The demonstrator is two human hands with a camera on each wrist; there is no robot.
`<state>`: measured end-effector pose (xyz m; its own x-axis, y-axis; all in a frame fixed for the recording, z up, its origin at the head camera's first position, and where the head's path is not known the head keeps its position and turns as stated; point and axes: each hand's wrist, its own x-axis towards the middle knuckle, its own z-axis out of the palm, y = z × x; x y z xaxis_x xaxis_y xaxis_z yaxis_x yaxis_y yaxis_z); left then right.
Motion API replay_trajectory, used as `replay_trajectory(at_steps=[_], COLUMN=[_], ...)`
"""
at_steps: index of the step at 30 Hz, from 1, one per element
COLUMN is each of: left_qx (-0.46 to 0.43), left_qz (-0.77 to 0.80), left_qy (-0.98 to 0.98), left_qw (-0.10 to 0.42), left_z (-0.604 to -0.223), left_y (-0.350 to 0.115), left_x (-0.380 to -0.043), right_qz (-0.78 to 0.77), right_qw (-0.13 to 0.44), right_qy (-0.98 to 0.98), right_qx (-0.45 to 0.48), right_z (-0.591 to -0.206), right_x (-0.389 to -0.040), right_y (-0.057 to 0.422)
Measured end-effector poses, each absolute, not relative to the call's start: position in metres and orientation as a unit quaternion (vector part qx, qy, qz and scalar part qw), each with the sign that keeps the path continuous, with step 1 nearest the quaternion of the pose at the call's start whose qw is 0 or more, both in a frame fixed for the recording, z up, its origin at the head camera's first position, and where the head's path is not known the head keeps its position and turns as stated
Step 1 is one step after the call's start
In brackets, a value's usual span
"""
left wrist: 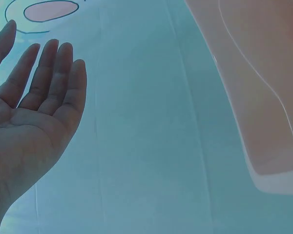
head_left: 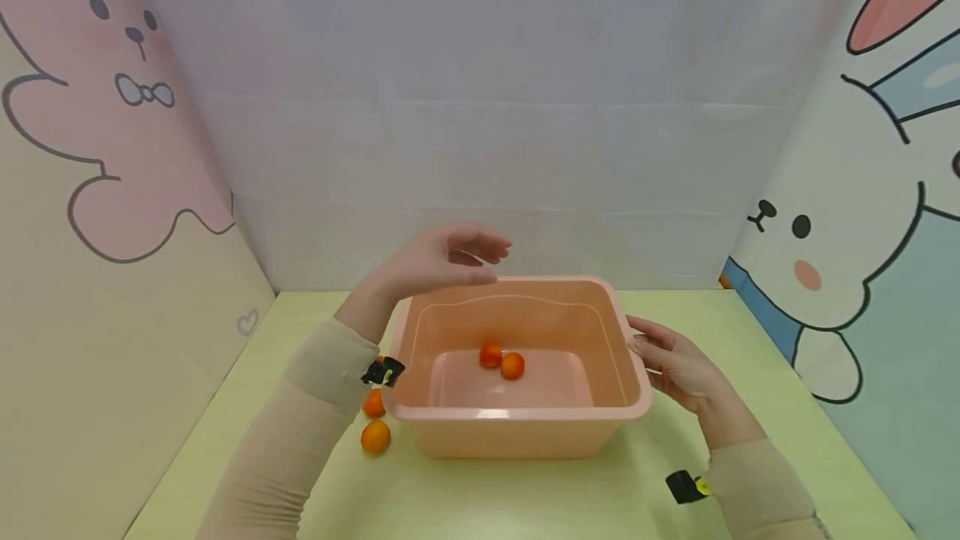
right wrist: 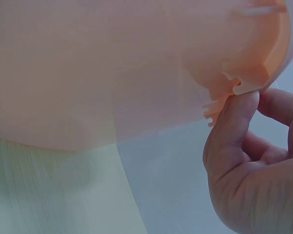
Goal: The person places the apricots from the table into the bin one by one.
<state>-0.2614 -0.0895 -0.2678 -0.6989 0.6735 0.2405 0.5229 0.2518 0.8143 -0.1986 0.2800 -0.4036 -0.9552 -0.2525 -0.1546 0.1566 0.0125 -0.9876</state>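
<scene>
While the fingers (left wrist: 58, 80) of the left hand (head_left: 444, 261) lie nearly straight and slightly bent, holding nothing, we see the thumb standing off from them, the palm bare in the left wrist view. This hand is raised by the far left part of the peach basin (head_left: 517, 436), apart from it, and points across toward the basin's right side. Its wrist bears a black device (head_left: 383, 371), and the left sleeve (head_left: 300, 432) slants up from the basin's near left. At the basin's right rim we find the right hand (head_left: 678, 369), its thumb and index finger pinching the edge, the other fingers bent below; whether those touch the basin we cannot tell. Its wrist leans toward the basin, and the right sleeve (head_left: 765, 486) runs off to the basin's near right, with another black device (head_left: 684, 487) beside it. On the basin's floor we count two orange fruits (head_left: 513, 366), side by side. Just left of the basin we see more fruits (head_left: 376, 437) near the left sleeve. Under the basin spreads the pale green table (head_left: 525, 498); beyond it hangs a white backdrop (head_left: 480, 107).
</scene>
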Motion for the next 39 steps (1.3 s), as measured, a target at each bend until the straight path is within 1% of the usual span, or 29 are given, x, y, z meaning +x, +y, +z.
replay_trajectory(at_steps=[4, 13, 20, 39], left_qx=[0.358, 0.31, 0.274, 0.212], left_qz=[0.502, 0.518, 0.518, 0.559], left_qy=[0.785, 0.797, 0.81, 0.801], left_qw=[0.058, 0.03, 0.026, -0.024], left_z=[-0.268, -0.28, -0.293, -0.355], left_y=[-0.11, -0.152, -0.179, -0.233], left_x=[-0.261, -0.259, -0.256, -0.25], right_qz=[-0.705, -0.707, -0.7, -0.709], right_qw=[0.144, 0.148, 0.149, 0.148], right_qy=[0.694, 0.691, 0.698, 0.689], right_qx=[-0.032, -0.029, -0.023, -0.028], right_z=[-0.403, -0.401, -0.401, -0.404], right_x=[-0.198, -0.198, -0.199, -0.199], right_y=[0.28, 0.279, 0.279, 0.281])
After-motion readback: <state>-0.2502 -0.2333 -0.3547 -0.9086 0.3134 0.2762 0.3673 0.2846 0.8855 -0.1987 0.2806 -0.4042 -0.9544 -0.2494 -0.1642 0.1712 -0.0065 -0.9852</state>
